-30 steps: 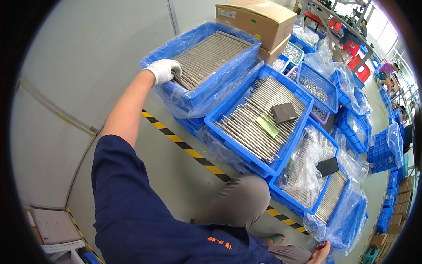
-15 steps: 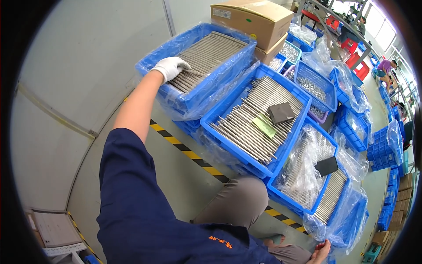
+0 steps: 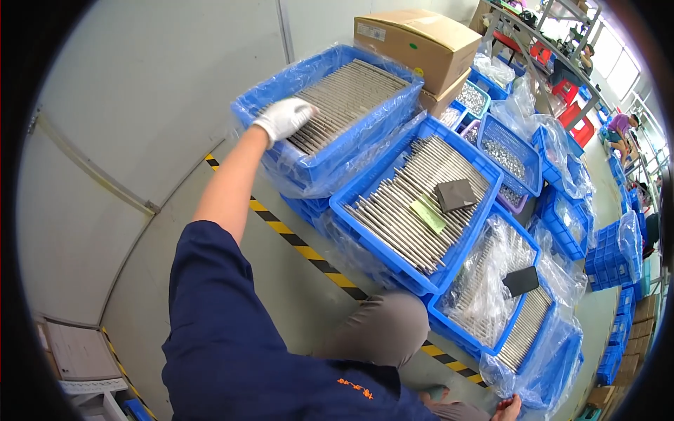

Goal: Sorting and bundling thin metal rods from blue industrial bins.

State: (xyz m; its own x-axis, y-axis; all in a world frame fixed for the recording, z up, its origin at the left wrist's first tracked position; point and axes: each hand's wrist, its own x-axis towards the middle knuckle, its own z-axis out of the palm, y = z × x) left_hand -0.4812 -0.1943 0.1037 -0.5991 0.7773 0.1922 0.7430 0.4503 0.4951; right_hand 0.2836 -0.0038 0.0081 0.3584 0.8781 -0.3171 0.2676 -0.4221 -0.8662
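Observation:
My left hand (image 3: 284, 119), in a white glove, is over the left part of a plastic-lined blue crate (image 3: 260, 105) filled with rows of thin grey metal rods (image 3: 351, 95). Its fingers are curled down at the rods, and what lies inside them is hidden. My bare right hand (image 3: 507, 408) is low at the right, partly cut off by the lower edge. Its fingers are curled close to a clear plastic liner (image 3: 516, 382); whether they hold anything cannot be made out.
Beside it, another blue crate (image 3: 344, 203) of rods carries a dark block (image 3: 455, 195) and a green paper slip (image 3: 428, 214). Further right, a black flat object (image 3: 521, 281) lies on plastic-covered rods. Cardboard boxes (image 3: 421, 45) and baskets of small metal parts (image 3: 502, 158) stand behind.
The view has shifted slightly, so the crates appear lower and further right. My left hand has turned over the rods; the slanted rods seen at its fingertips before no longer show.

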